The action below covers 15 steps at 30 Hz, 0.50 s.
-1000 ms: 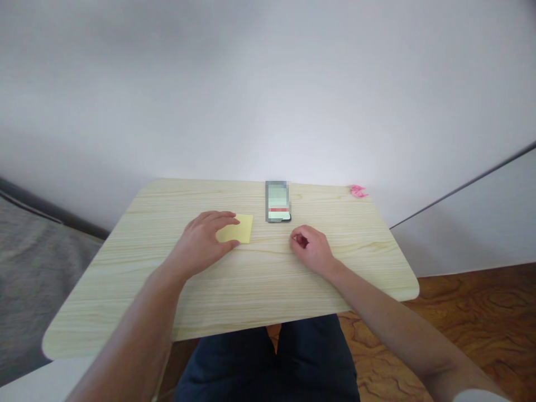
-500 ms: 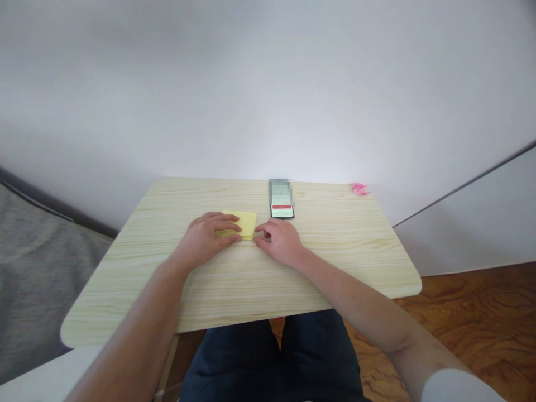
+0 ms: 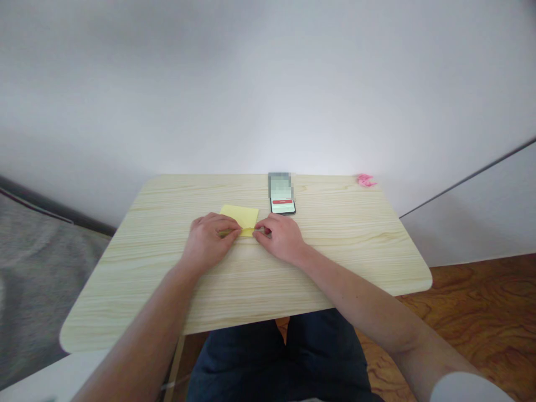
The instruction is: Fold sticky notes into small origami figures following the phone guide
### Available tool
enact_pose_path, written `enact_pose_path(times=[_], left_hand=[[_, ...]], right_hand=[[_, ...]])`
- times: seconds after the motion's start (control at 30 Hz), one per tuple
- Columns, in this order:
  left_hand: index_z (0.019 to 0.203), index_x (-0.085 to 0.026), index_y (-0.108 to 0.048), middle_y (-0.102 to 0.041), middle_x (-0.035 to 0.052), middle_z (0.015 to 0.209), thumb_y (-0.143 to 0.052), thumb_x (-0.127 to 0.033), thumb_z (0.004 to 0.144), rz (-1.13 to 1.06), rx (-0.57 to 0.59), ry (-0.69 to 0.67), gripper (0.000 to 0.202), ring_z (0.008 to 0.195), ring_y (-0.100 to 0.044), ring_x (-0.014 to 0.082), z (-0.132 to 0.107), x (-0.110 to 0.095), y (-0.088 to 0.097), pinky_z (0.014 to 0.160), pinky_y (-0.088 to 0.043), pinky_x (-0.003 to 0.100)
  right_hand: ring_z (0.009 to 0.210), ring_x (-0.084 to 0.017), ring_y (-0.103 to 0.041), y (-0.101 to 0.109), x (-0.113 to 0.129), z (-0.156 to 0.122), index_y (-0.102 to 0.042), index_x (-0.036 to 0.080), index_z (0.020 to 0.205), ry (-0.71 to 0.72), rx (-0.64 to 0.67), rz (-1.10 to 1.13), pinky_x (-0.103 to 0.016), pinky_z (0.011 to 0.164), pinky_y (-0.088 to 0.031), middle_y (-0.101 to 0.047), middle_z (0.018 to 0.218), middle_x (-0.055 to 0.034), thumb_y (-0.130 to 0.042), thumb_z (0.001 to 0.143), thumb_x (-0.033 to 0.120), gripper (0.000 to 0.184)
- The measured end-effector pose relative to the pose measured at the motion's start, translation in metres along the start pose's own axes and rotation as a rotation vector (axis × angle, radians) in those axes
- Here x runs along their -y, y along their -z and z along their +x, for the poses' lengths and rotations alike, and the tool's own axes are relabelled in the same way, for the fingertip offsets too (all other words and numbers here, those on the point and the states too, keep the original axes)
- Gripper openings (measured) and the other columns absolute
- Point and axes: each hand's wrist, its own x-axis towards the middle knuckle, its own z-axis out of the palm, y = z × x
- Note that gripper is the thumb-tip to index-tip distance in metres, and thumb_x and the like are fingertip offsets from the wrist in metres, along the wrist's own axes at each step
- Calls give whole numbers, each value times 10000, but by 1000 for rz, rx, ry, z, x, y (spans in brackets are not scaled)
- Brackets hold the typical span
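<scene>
A square of yellow paper (image 3: pixel 242 215) lies on the light wooden table (image 3: pixel 343 251), just left of the middle. My left hand (image 3: pixel 208 241) rests on the paper's near left part, fingers curled and pinching its near edge. My right hand (image 3: pixel 280 237) meets it from the right, its fingertips closed on the same near edge at the right corner, which is lifted a little. The two hands' fingertips almost touch.
A phone (image 3: pixel 281 193) with a lit screen lies just beyond my right hand near the table's far edge. A small pink folded thing (image 3: pixel 365 180) sits at the far right corner. A white wall stands behind; grey fabric (image 3: pixel 37 268) lies at the left.
My right hand came in from the right to the paper's near right corner. Both hands now pinch the near edge and the corner has lifted slightly.
</scene>
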Motion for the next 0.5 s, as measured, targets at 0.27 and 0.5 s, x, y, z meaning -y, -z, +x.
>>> enact_pose_path(times=[0.27,0.5], left_hand=[[825,-253,-787,-788,23,956,-685,-396,863,-97,-45,72,180,966,-702,242,-1,-1,-5,926,-516,384],[803,-273,-780,-788,4,950,-703,-397,825,-161,-43,161,147,965,-699,241,0,-3,-5,927,-510,372]], right_hand=[[846,-167,-652,2,4,5,-781,254,1009,-67,30,-15,-299,712,-411,-731,926,-17,-595,989,405,241],[848,-184,-669,4,11,13,-773,249,971,-147,86,-57,-300,691,-416,-762,943,-26,-588,989,441,268]])
